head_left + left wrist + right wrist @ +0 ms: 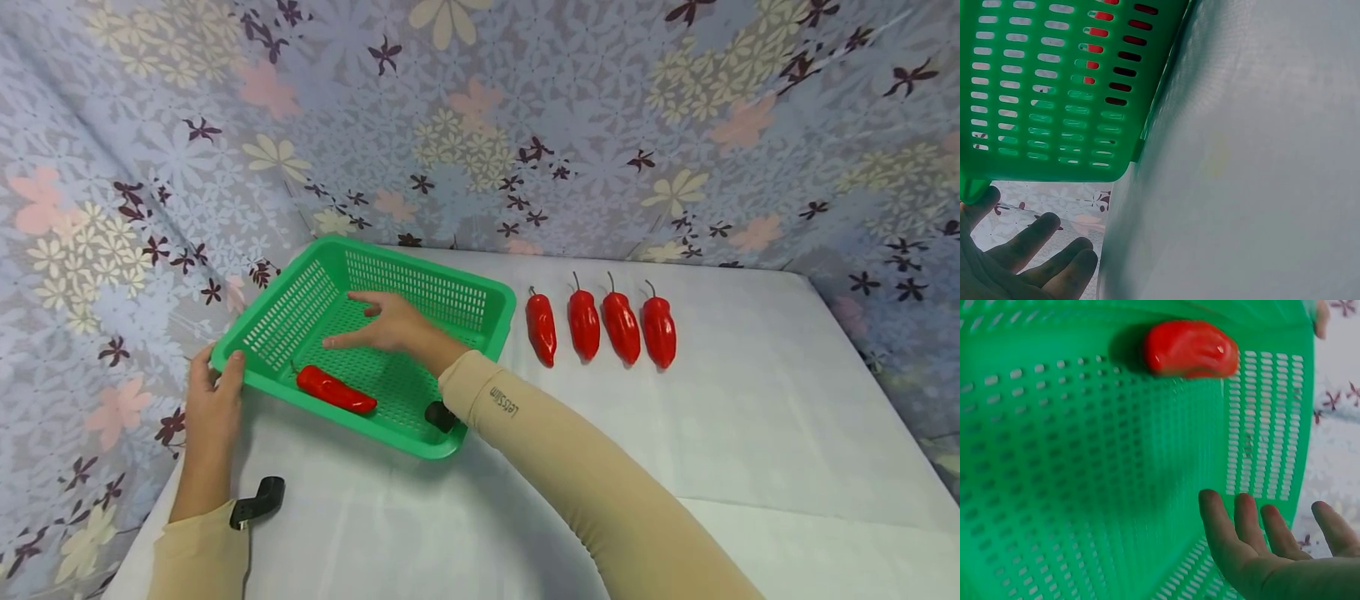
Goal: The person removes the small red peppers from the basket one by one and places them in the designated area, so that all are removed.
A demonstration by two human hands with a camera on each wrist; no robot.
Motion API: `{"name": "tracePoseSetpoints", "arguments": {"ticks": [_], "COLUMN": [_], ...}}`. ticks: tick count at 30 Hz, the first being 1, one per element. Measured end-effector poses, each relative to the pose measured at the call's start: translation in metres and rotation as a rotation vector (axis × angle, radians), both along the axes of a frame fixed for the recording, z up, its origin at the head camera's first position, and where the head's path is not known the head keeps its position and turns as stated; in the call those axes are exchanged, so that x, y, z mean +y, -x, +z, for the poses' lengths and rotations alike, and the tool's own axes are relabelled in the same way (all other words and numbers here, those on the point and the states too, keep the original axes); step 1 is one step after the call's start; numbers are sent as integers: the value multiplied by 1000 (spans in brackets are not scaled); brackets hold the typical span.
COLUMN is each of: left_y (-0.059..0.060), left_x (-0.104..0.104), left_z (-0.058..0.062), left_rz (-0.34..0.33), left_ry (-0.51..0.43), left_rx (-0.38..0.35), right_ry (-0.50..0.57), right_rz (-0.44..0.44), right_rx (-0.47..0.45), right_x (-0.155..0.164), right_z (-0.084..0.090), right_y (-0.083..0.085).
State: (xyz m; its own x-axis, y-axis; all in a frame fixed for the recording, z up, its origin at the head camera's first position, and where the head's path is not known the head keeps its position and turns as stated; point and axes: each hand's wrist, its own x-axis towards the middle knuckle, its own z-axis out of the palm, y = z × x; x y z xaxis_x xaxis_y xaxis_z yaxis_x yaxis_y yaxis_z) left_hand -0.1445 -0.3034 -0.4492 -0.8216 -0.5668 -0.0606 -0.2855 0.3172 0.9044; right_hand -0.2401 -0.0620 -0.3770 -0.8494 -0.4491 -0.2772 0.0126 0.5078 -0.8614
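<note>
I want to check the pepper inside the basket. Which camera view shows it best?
The head view: the red pepper lies whole on the floor of the green basket, near its front edge. The right wrist view shows it close but foreshortened. The left wrist view shows only red patches through the basket's slots.

One pepper in basket (left), four peppers in a row right of it

The basket is perforated green plastic, the peppers glossy (plastic-looking), the tablecloth matt white cloth.
</note>
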Motion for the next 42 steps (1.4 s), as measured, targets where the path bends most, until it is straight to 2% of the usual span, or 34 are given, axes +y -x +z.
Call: {"name": "tracePoseSetpoints", "arguments": {"ticks": [6,17,27,42], "left_y": [0,3,2,4], "left_x": [-1,-2,-4,-4], "left_z": [0,-2,-2,-2], "left_rz": [6,-26,-24,-21], "left_ry": [-14,-17,-14,-29], "left_rx": [5,40,35,19], "right_ry": [-43,-59,-100,-41], "right_rz": [85,87,188,225], "right_rx": [-71,-203,-272,-362], "right_x": [-14,-19,-24,-24], "right_z": [-11,-24,-28,-33], "right_y": [-9,-12,-13,-9]}}
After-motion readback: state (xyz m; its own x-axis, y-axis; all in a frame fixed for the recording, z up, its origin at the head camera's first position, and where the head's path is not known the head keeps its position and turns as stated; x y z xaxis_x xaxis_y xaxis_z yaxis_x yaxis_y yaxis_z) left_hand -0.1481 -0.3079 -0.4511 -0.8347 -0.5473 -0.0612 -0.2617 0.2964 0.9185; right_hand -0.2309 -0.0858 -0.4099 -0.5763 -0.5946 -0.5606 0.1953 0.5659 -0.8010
